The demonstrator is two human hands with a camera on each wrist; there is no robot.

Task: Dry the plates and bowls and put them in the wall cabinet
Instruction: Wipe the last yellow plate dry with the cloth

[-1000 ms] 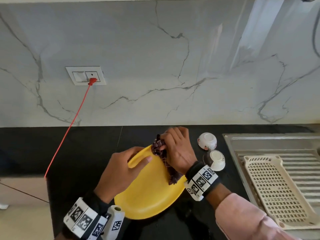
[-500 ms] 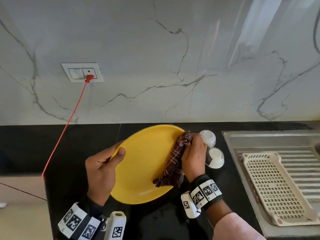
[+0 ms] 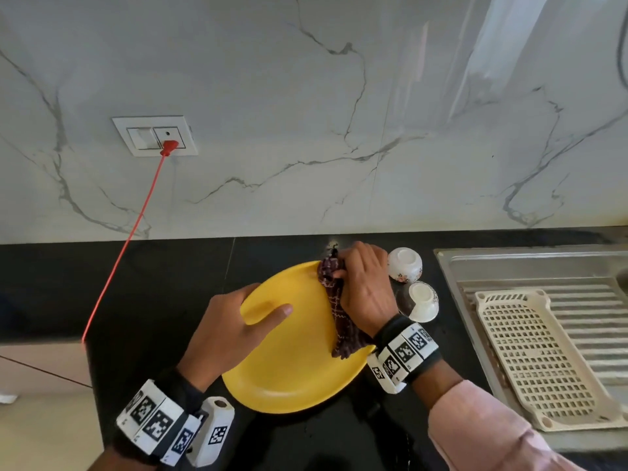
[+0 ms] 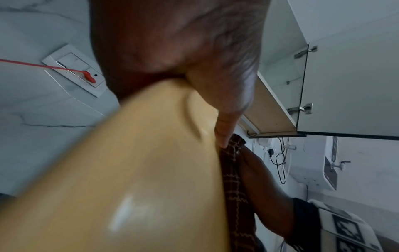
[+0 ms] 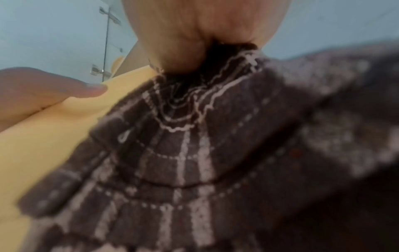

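Nearest the camera, both forearms reach forward over the black tabletop [image 3: 163, 300], each wrist wrapped in a band of printed markers. The left hand [image 3: 224, 334] comes in from the lower left and grips the left rim of the yellow plate [image 3: 292, 362], its thumb laid flat across the plate's upper face and its fingers curled out of sight beneath the rim; the left wrist view shows the thumb pressed along the plate's inner ridge. The plate is held tilted above the tabletop, its low edge toward the person. The right hand [image 3: 365, 294] arches over the plate's far right edge, knuckles up, with its fingers [image 3: 353, 258] bunched together and closed around a dark checked cloth [image 3: 339, 321]. The cloth is gathered in that fist and pressed against the plate's rim, and its loose end trails down the right side of the plate toward the wrist. The right wrist view, blurred, shows the cloth [image 5: 194, 153] spreading from the pinch over the yellow surface. Just beyond the right hand, two small white bowls [image 3: 405, 265] [image 3: 423, 300] sit upside down on the tabletop, one behind the other. To their right a cream drying rack [image 3: 540, 362] lies on the steel drainboard [image 3: 509, 263]. Farther back, a red cable [image 3: 125, 243] runs to a wall socket [image 3: 154, 136]. The left wrist view shows the wall cabinet [image 4: 280, 95] overhead with its glass door open.
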